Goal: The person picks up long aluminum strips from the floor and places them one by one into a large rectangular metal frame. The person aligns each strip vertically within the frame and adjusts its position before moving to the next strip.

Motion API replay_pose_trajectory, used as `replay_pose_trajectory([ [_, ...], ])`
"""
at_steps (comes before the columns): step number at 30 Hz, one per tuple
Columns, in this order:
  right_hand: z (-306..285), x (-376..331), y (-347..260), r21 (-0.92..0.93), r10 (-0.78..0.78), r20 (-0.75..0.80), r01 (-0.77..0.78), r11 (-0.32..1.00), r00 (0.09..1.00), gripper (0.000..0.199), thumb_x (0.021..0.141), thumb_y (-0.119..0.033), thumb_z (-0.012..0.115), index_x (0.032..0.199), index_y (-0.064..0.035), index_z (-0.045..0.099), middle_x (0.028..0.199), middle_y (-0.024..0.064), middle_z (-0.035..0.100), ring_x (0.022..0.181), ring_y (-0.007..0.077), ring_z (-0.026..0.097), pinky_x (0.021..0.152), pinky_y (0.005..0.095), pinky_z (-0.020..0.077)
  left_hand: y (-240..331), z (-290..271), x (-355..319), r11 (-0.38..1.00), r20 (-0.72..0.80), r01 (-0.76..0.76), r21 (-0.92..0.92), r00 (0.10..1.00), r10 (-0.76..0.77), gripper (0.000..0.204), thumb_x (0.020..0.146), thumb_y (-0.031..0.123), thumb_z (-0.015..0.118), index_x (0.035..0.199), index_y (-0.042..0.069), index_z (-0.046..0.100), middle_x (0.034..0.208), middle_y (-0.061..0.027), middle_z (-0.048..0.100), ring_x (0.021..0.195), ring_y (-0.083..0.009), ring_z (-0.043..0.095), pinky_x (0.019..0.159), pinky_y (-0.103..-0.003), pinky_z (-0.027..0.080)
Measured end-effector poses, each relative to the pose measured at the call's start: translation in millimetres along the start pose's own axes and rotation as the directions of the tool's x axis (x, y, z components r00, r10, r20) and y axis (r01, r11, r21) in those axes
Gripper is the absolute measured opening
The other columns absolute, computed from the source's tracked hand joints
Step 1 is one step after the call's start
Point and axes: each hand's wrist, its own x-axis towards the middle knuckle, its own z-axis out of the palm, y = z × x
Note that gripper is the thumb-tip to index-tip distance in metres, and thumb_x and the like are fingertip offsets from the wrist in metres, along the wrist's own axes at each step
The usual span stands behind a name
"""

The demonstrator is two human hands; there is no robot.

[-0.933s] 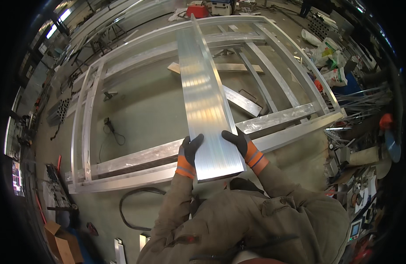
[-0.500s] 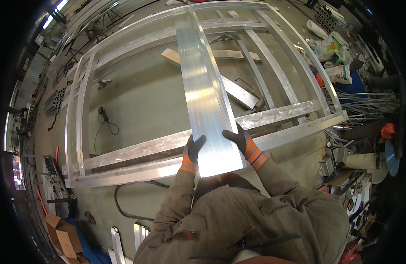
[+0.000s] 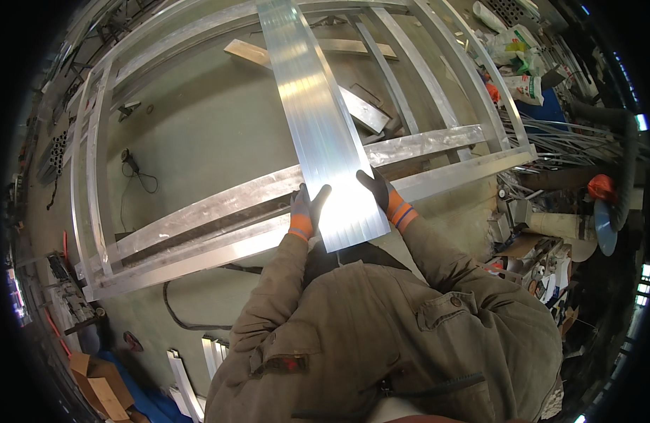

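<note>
A long, wide, shiny metal plank [image 3: 312, 106] stretches away from my waist across a large metal frame [image 3: 219, 214]. My left hand [image 3: 308, 206], in a dark glove with an orange cuff, grips its left edge near the close end, thumb on top. On the opposite edge, my right hand [image 3: 382, 195] holds it the same way in a matching glove. The fingers of both hands are partly hidden at the plank's sides and underside. Bright glare covers the surface between them. The plank's far end runs out at the top of the picture.
Inside the frame, a corded power tool [image 3: 130, 163] and a loose bar [image 3: 366, 109] lie low down. Thin metal strips [image 3: 550, 130] and sacks [image 3: 511, 49] crowd the right. At lower left are a cardboard box [image 3: 103, 388] and a dark hose [image 3: 171, 303].
The view has shifted, so the frame sits further left and higher. The plank's near edge is now angled, lower at left. Both hands keep their hold on it.
</note>
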Motion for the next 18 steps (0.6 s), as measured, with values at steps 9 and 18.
replay_pose_trajectory([
  [9, -8.0, -2.6, 6.3, -0.286, -0.011, -0.086, -0.014, 0.958, 0.996, 0.075, 0.109, -0.054, 0.063, 0.154, 0.0053, 0.055, 0.143, 0.0220, 0.069, 0.130, 0.0279, 0.065, 0.110, 0.0398, 0.0508, -16.6, 14.5, 1.7, 0.898, 0.052, 0.179, -0.402, 0.984, -0.172, 0.069, 0.100, 0.041, 0.081, 0.151, 0.000, 0.058, 0.140, -0.0164, 0.070, 0.124, -0.0250, 0.066, 0.108, -0.040, 0.053],
  [18, -62.8, 44.8, 51.6, -0.243, 0.225, 0.009, -0.216, 0.946, 0.974, 0.066, 0.103, -0.044, 0.070, 0.142, 0.0094, 0.065, 0.132, 0.0243, 0.075, 0.119, 0.0324, 0.071, 0.102, 0.0433, 0.0544, 61.2, 25.5, -0.6, 0.872, -0.517, 0.354, 0.337, 0.844, -0.143, 0.095, 0.095, 0.046, 0.082, 0.164, -0.004, 0.042, 0.165, -0.0259, 0.049, 0.150, -0.0421, 0.048, 0.125, -0.047, 0.041],
])
